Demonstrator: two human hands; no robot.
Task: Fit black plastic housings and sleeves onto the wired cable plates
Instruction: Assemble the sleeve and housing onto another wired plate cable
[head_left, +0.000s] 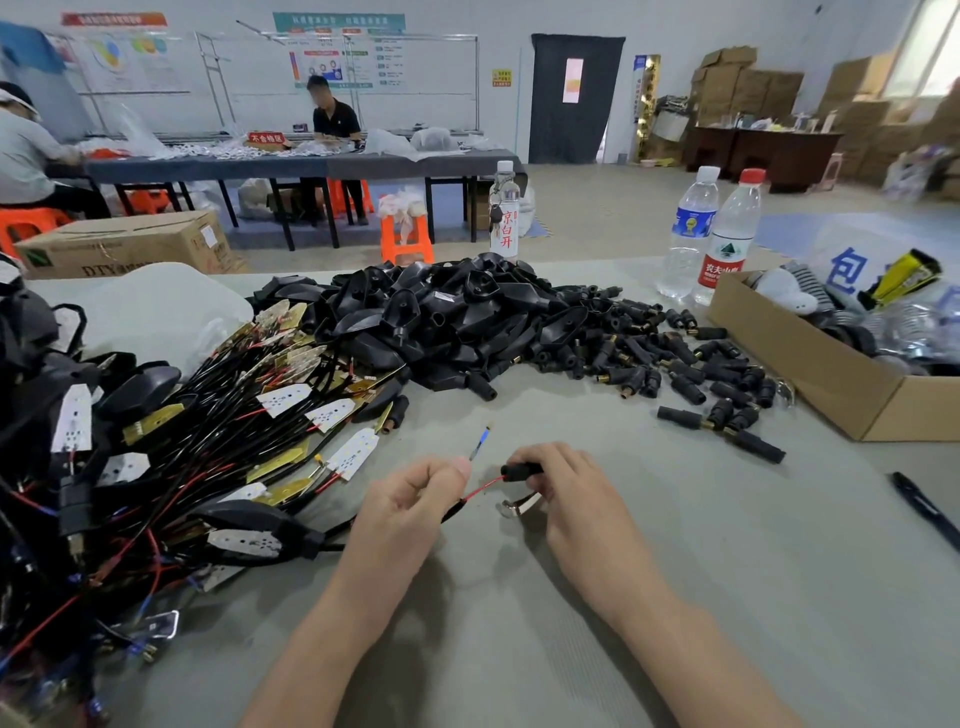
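Observation:
My left hand pinches a cable where its red wire leaves the black jacket; a thin blue wire sticks up past my thumb. A small black sleeve sits on the red wire's end, gripped by the fingers of my right hand. A small metal clip shows under my right fingers. A heap of black housings lies behind, with loose black sleeves spread to its right. Wired cable plates are piled at the left.
An open cardboard box stands at the right, with a black pen in front of it. Three water bottles stand at the table's far edge. A white plastic bag lies at the back left. Two people sit at a far table.

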